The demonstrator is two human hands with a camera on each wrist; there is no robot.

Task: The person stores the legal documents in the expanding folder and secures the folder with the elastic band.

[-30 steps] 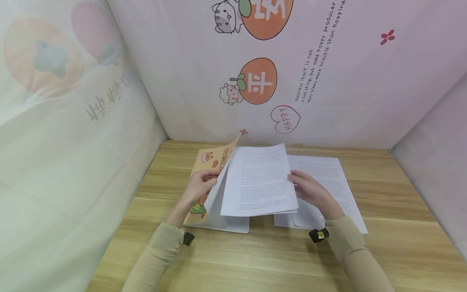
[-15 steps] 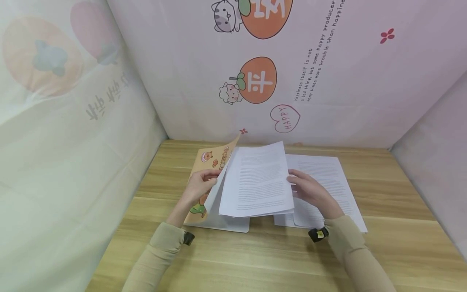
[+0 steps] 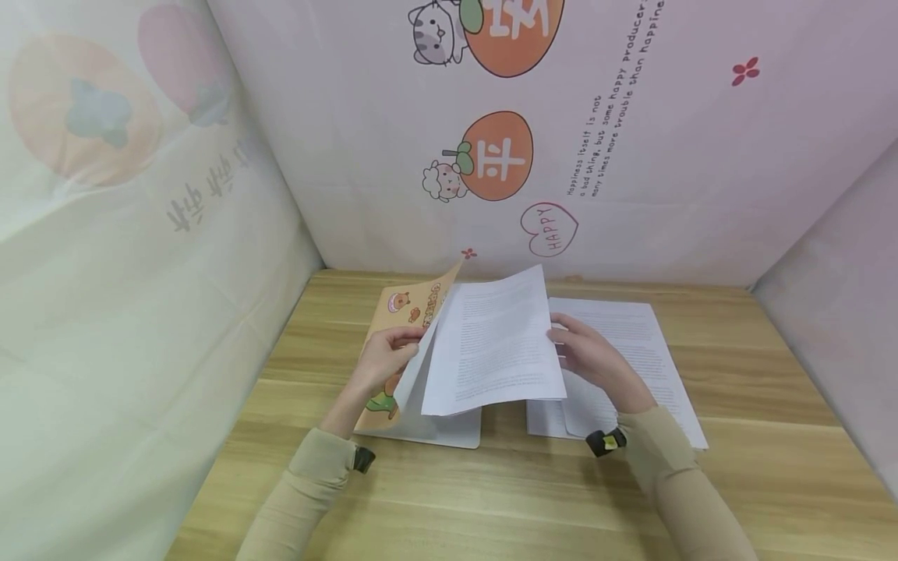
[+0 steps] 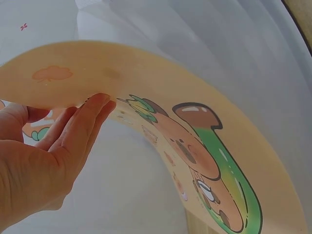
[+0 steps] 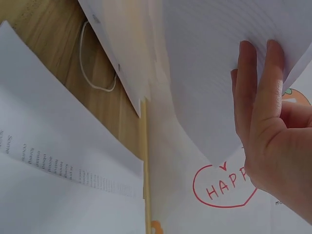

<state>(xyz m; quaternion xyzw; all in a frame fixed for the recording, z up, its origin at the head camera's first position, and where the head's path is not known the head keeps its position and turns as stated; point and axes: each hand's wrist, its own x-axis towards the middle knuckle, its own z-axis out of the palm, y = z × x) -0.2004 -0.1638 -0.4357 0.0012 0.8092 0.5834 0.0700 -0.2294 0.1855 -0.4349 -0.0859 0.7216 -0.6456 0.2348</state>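
Note:
My left hand (image 3: 384, 358) pinches the lifted cover of a folder (image 3: 402, 308), orange with cartoon animals. In the left wrist view that cover (image 4: 146, 68) arches over the thumb and fingers. With its right edge raised, a printed paper sheet (image 3: 501, 343) slants over the folder's white inside, more paper showing beneath its lower edge. My right hand (image 3: 592, 354) holds this paper by the right edge, thumb on one side and fingers on the other. From the right wrist, the fingers (image 5: 268, 92) lie against the underside of the paper (image 5: 209, 63).
More printed sheets (image 3: 627, 335) lie on the wooden table (image 3: 505, 491) under and beside my right hand. A thin white loop (image 5: 90, 68) shows at the folder's edge in the right wrist view. A printed cloth wall (image 3: 393, 210) rises behind the table.
My right hand has shifted slightly left and up, tilting the paper more steeply so its far right corner stands higher. My left hand keeps the cover lifted in the same place.

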